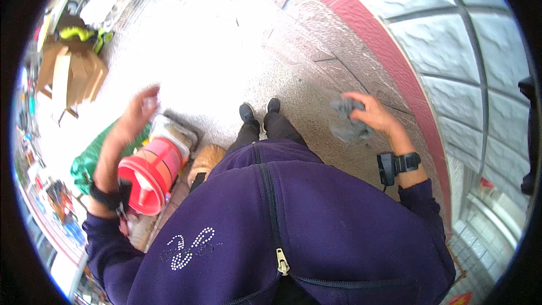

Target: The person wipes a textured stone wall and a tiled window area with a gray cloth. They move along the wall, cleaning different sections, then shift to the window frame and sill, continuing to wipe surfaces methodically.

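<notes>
My right hand (pixel 370 112) is shut on a crumpled grey cloth or thin plastic bag (pixel 353 129), which hangs over the paving; its exact material cannot be told. Blurred by motion, my left hand (pixel 137 112) is raised with fingers apart and nothing seen in it. Below and beside that hand are a green sack (pixel 82 167), a clear plastic container (pixel 180 133) and a red bucket (pixel 142 186) with a pale object inside. Both wrists bear black strapped devices.
Cardboard boxes (pixel 74 74) and a white wire rack (pixel 135 2) stand at the upper left. A brown rounded object (pixel 207 161) lies beside my leg. Along the right runs a pale tiled wall (pixel 440 51) with a red border strip (pixel 381 29) at its foot.
</notes>
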Tool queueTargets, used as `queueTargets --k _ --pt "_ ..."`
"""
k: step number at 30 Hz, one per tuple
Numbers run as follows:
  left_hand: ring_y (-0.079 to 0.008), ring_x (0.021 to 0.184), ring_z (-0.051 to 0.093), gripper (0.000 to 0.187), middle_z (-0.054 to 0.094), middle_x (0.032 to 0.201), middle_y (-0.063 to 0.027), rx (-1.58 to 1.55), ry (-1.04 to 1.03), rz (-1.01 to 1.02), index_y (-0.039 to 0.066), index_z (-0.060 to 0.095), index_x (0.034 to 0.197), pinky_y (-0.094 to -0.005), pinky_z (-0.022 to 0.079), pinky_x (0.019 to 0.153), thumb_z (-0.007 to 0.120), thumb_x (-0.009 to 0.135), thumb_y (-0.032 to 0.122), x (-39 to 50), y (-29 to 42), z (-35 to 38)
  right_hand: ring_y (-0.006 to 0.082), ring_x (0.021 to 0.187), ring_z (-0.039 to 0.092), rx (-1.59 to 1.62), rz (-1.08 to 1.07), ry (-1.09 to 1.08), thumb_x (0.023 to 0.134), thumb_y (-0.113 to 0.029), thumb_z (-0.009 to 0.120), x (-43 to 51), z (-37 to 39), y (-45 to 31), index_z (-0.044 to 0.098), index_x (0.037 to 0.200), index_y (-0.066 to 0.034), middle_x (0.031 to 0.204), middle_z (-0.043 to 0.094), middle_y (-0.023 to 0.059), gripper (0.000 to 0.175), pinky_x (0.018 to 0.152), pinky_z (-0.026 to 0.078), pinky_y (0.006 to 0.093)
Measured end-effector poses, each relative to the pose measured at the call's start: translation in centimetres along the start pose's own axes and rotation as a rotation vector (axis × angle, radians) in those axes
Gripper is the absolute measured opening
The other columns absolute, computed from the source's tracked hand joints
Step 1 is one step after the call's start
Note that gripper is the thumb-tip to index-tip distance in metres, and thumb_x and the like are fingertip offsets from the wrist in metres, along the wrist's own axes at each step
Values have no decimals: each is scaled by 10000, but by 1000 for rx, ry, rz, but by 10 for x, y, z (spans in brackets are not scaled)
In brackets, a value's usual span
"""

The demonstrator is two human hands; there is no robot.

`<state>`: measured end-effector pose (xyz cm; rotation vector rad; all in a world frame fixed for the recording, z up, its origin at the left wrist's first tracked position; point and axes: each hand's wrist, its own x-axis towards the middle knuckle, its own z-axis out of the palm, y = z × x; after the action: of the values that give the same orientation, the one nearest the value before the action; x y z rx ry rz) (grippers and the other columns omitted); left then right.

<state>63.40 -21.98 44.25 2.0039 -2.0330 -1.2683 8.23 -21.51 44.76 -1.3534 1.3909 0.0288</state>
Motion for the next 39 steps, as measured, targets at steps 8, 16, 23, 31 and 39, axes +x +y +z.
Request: queueTargets --k 8,16,23,31,39 --pt "-198 1007 585 257 614 1074 -97 250 -150 885 33 591 1101 -319 466 894 541 926 213 75 257 -125 112 1063 535 569 -165 116 790 -117 648 14 -8 -38 516 1295 -44 1179 583 41 527 939 424 264" --pt "-313 1106 537 367 544 1182 -165 529 -735 822 7 511 1211 -368 426 944 589 859 71 147 165 -92 142 1077 559 1002 -318 483 797 -173 666 -37 37 -22 469 1315 2 1188 591 65 581 964 421 281" --pt "-281 930 604 492 595 1126 -149 557 -908 902 66 457 1307 -353 479 804 578 874 267 133 -25 -156 139 980 616 1276 -180 1131 870 -107 584 -87 138 -35 558 1203 -18 1087 639 56 346 882 498 284" --pt "-290 976 588 456 587 1142 -158 594 -951 369 50 471 1287 -362 459 847 560 865 194 178 -102 -130 211 1063 571 893 -147 2082 885 -159 575 -198 128 -96 437 1320 -27 1209 572 70 475 866 491 345" --pt "-300 1022 572 426 579 1159 -167 475 -885 306 33 484 1268 -370 439 890 542 855 121 172 -119 -100 181 956 627 1226 -511 1637 871 -165 609 -113 113 -37 545 1172 -70 1096 626 46 322 840 527 318"
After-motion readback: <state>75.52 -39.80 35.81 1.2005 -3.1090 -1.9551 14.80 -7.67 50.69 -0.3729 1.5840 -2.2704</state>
